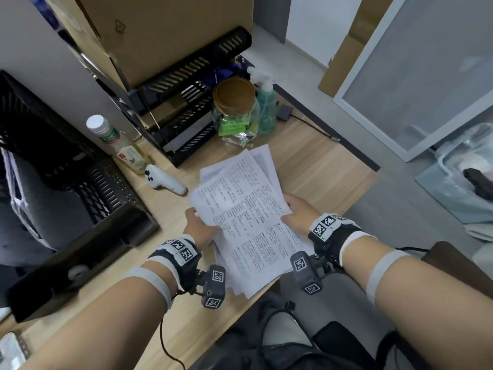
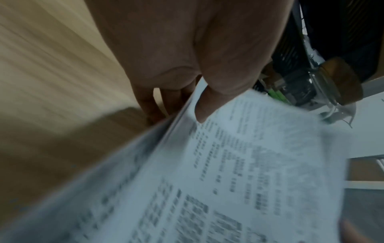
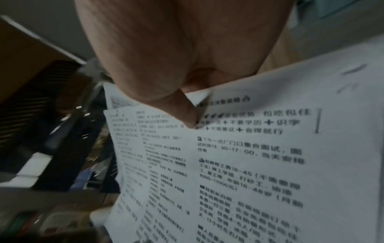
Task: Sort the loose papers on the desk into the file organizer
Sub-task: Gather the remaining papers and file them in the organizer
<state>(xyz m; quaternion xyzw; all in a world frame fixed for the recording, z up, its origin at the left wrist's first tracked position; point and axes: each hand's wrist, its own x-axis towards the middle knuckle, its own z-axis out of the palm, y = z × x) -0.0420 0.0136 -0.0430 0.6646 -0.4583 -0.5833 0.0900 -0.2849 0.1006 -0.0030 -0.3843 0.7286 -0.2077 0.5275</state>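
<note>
A loose stack of printed white papers [image 1: 248, 220] is held above the wooden desk [image 1: 314, 166] between both hands. My left hand [image 1: 201, 227] grips the stack's left edge, thumb on top [image 2: 204, 105] and fingers beneath. My right hand [image 1: 297, 212] grips the right edge, thumb pressed on the top sheet [image 3: 185, 111]. The sheets [image 3: 249, 164] are fanned and uneven. A black tiered file organizer [image 1: 186, 102] stands at the back of the desk, beyond the papers. A black mesh tray [image 1: 80, 182] sits at the left.
A glass jar with a cork lid [image 1: 236, 108] and a spray bottle [image 1: 265, 102] stand right of the organizer. A plastic bottle [image 1: 117, 142] and a white controller [image 1: 165, 181] lie to the left of the papers. A cardboard box [image 1: 165, 30] rests on the organizer.
</note>
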